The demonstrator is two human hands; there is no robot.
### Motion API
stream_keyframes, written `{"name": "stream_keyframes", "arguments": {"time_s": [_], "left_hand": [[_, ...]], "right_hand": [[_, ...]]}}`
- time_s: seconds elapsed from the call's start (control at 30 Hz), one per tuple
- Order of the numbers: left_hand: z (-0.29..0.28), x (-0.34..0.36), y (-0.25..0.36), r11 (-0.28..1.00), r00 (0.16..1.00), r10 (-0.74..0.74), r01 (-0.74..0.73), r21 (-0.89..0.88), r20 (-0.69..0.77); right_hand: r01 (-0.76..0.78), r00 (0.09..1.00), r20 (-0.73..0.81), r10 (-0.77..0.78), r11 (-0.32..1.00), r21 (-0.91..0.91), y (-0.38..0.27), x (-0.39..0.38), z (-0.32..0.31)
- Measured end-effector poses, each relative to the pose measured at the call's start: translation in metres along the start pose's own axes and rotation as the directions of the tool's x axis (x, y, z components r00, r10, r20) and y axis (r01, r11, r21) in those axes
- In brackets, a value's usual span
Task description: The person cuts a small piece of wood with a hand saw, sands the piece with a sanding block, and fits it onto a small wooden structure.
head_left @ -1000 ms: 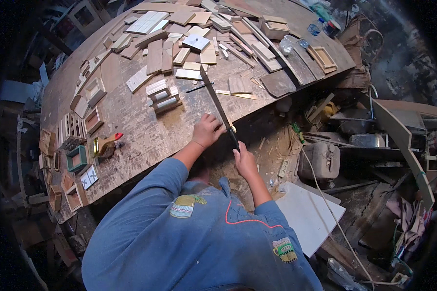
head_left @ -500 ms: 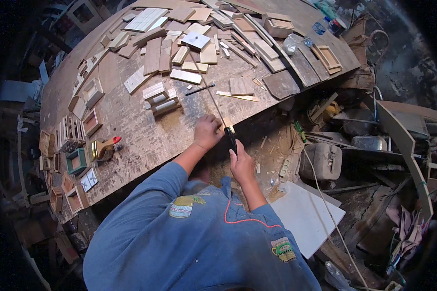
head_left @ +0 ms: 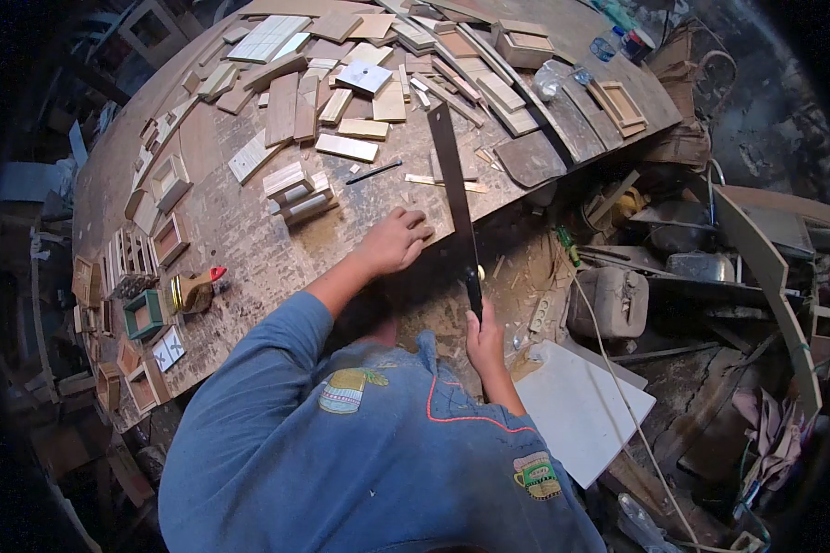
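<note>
My right hand [head_left: 486,336] is closed round the black handle of a hand saw [head_left: 456,189], whose long dark blade angles up over the edge of the worn workbench [head_left: 231,304]. My left hand [head_left: 395,241] rests at that edge, left of the blade, its fingers curled; whatever they grip is too hidden to name. Just beyond it lie a thin black rod [head_left: 373,172] and narrow light strips [head_left: 433,182]. A small stacked wooden block piece [head_left: 295,194] stands to the left.
Wood offcuts [head_left: 286,111] cover the back of the bench. Small boxes [head_left: 143,313] and a paintbrush [head_left: 194,290] sit at the left, plastic bottles [head_left: 609,41] at the far right. Below are a jerrycan [head_left: 607,304], a cable, a white board [head_left: 581,410] and leaning boards [head_left: 761,258].
The saw has swung right, its blade now showing its flat side, and my right hand has shifted right and down with it. My left hand has drawn slightly left, away from the blade.
</note>
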State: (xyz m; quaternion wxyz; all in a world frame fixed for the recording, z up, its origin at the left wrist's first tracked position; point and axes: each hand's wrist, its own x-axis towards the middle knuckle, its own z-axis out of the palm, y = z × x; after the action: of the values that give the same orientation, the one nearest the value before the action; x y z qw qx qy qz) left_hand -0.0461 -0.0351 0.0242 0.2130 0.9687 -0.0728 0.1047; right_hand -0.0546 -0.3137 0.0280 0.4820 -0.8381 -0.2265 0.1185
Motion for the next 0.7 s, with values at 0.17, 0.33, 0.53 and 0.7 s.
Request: {"name": "stream_keyframes", "arguments": {"time_s": [0.17,0.33,0.53,0.7], "left_hand": [[-0.012,0.012,-0.001,0.985,0.959,-0.17,0.173,0.009,0.224],[-0.006,0.011,-0.026,0.851,0.843,-0.503,0.522,-0.063,0.19],[0.01,-0.003,-0.013,0.684,0.7,-0.712,0.708,-0.176,0.051],[0.023,-0.013,-0.003,0.678,0.683,-0.725,0.687,-0.261,-0.088]], "right_hand": [[-0.086,0.993,0.075,0.087,0.996,-0.024,0.014,-0.032,-0.001],[-0.099,0.988,0.117,0.102,0.995,-0.031,0.012,-0.045,-0.001],[-0.167,0.959,0.223,0.173,0.985,-0.047,-0.002,-0.046,-0.001],[-0.179,0.95,0.243,0.197,0.979,-0.094,0.008,-0.05,0.006]]}}
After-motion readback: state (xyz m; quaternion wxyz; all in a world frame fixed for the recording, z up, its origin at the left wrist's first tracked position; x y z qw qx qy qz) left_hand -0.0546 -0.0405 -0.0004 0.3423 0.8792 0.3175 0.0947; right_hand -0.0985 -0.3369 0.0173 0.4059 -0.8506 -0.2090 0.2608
